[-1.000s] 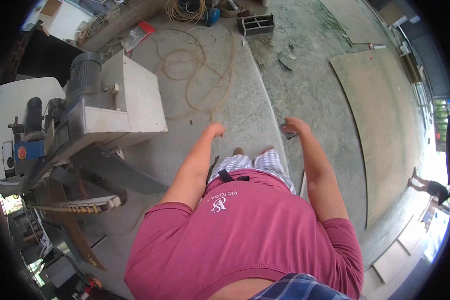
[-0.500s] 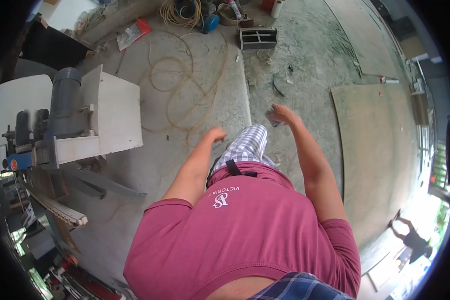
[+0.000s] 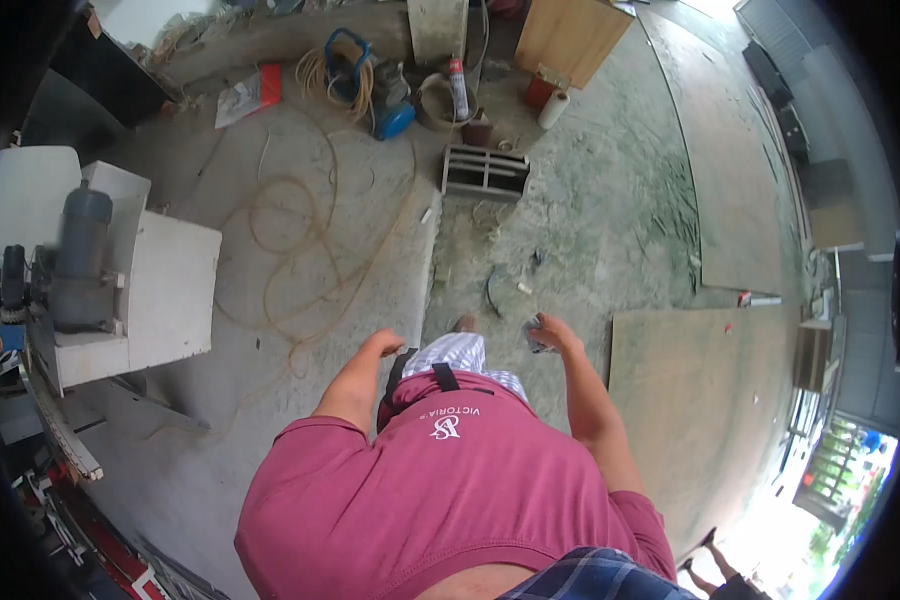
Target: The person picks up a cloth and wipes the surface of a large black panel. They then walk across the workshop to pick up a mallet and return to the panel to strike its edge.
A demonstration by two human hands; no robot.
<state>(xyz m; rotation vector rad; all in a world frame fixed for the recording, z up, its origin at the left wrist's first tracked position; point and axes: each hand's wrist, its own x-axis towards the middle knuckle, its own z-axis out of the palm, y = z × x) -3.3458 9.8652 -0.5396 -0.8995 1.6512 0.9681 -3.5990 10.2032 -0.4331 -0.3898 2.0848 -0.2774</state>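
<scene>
My left hand (image 3: 386,343) hangs beside my left hip with its fingers curled in, and no object shows in it. On the other side, my right hand (image 3: 556,333) is closed around a small crumpled grey-and-white thing (image 3: 539,343), too small and blurred to name. Both hands are held above the concrete floor, apart from each other. Between them are my checked trousers (image 3: 445,352) and the tip of one foot (image 3: 466,323). A dark curved strip (image 3: 491,292) lies on the floor ahead of my foot.
A white machine (image 3: 175,290) with a grey motor stands at left. A looped hose (image 3: 320,240) lies ahead of it. Further ahead are a grey divided box (image 3: 485,172), a spray can (image 3: 458,90) and a wooden cabinet (image 3: 573,40). Large boards (image 3: 710,410) cover the right; a person's legs (image 3: 705,565) show lower right.
The view has shifted forward and to the right, so the box, hose and boards sit lower and a wooden cabinet has appeared. The small thing stays in my right hand.
</scene>
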